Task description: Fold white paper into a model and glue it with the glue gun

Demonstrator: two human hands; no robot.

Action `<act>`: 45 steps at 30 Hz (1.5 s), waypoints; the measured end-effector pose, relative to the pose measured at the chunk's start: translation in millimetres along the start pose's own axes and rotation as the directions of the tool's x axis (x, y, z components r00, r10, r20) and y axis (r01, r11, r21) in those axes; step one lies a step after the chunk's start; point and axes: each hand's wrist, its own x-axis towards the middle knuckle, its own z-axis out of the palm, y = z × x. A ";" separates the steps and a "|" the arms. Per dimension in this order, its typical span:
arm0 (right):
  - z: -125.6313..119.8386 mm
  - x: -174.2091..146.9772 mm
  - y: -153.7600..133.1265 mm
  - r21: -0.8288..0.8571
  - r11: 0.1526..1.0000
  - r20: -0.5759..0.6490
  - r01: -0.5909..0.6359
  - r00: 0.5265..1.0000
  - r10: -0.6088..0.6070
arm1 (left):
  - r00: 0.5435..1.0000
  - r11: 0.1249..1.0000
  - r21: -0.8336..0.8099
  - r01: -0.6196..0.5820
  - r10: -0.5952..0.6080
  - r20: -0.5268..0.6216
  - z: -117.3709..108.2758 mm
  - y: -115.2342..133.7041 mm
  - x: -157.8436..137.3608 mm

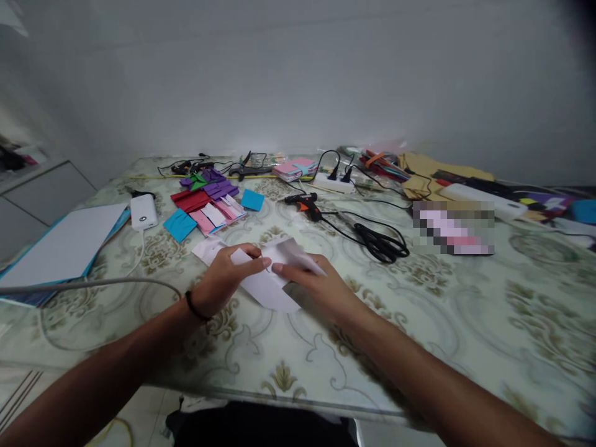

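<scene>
A folded piece of white paper point(270, 292) is held between both hands over the front middle of the table. My left hand point(226, 276) pinches it from the left, thumb on top, with a black band on the wrist. From the right, my right hand point(313, 278) grips the same paper, its thumb tip close to the left thumb. One flap of the paper stands up between the hands, and another part hangs down toward me. The fingers beneath the paper are mostly hidden.
Behind the hands lie folded coloured papers point(207, 202), blue squares point(179, 225) and a black glue gun point(305, 205) with a coiled cord point(382, 242). A white power bank point(144, 212) and paper sheets point(69, 242) are left. A power strip point(331, 182) stands near the wall.
</scene>
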 end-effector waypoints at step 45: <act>12.9 -11.7 -4.1 -0.556 0.787 0.069 0.267 0.959 -0.277 | 0.977 0.971 0.126 -0.204 0.210 -0.036 0.7 7.8 -2.3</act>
